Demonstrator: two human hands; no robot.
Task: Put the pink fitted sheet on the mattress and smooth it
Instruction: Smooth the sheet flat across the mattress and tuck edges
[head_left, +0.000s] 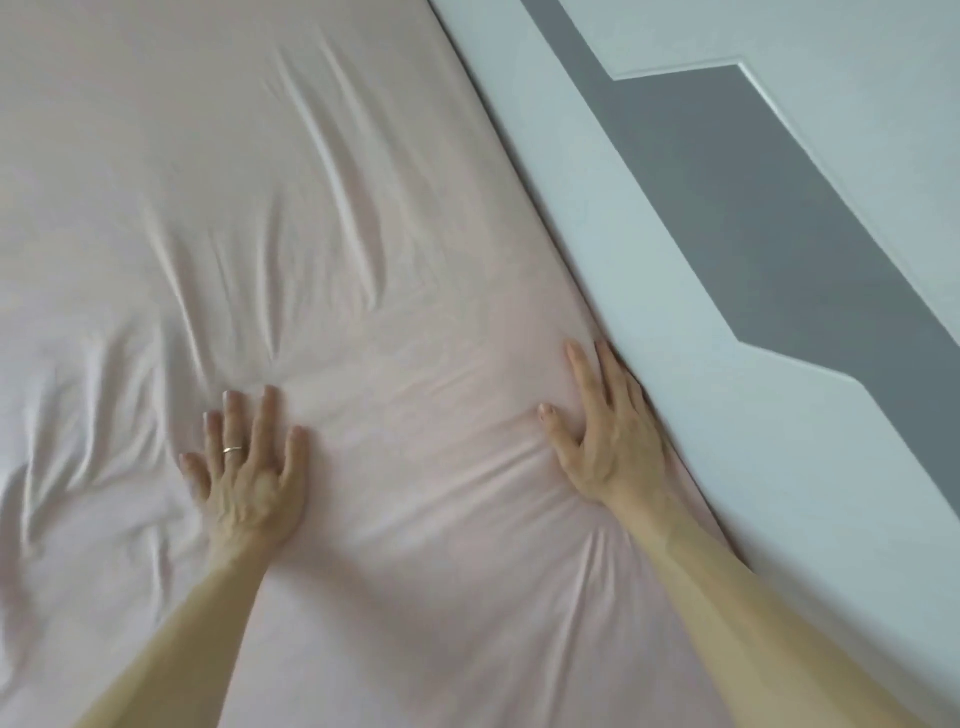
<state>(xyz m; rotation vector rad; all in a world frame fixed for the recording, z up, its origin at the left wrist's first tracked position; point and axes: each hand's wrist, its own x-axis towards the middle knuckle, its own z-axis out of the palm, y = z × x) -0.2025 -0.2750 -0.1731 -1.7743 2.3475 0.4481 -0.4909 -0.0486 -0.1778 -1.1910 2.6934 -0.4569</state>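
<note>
The pink fitted sheet (260, 182) covers the mattress across the left and middle of the view, with long wrinkles running up the middle and bunched folds at the lower left. My left hand (249, 467), with a ring on one finger, lies flat on the sheet with fingers spread. My right hand (608, 436) presses flat on the sheet right at the mattress edge, its outer fingers against the pale panel beside the bed.
A pale blue-grey padded panel (675, 364) with a dark grey angular inlay (753, 208) runs diagonally along the mattress's right edge.
</note>
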